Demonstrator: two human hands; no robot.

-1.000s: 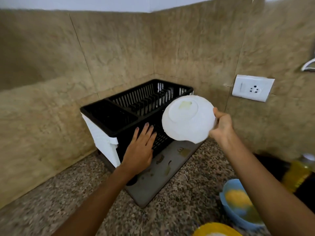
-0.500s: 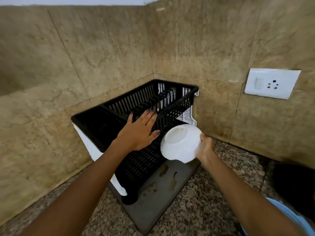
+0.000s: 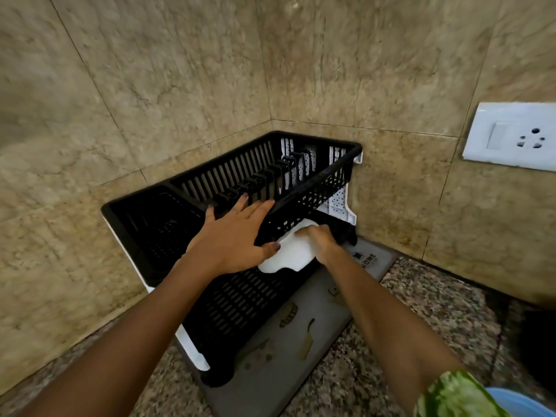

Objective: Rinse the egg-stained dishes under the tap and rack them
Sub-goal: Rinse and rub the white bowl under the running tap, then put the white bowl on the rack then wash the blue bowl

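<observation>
A black two-tier dish rack (image 3: 319, 164) stands in the counter corner against the tiled walls. My left hand (image 3: 231, 236) lies flat with straight fingers on the front rim of its upper basket. My right hand (image 3: 319, 240) grips a white bowl (image 3: 288, 254) and holds it in the gap under the upper basket, above the slotted lower tier (image 3: 240, 305). The upper basket and my left thumb hide part of the bowl.
A grey mat (image 3: 288, 365) lies under the rack on the speckled granite counter (image 3: 421, 311). A white wall socket (image 3: 511, 136) is at the right. A blue bowl's edge (image 3: 523, 404) shows at the bottom right, beside a dark object (image 3: 535, 335).
My right hand has carried the white bowl down and forward, from in front of the rack into the gap below the upper basket. My left hand slid up onto the basket's front rim.
</observation>
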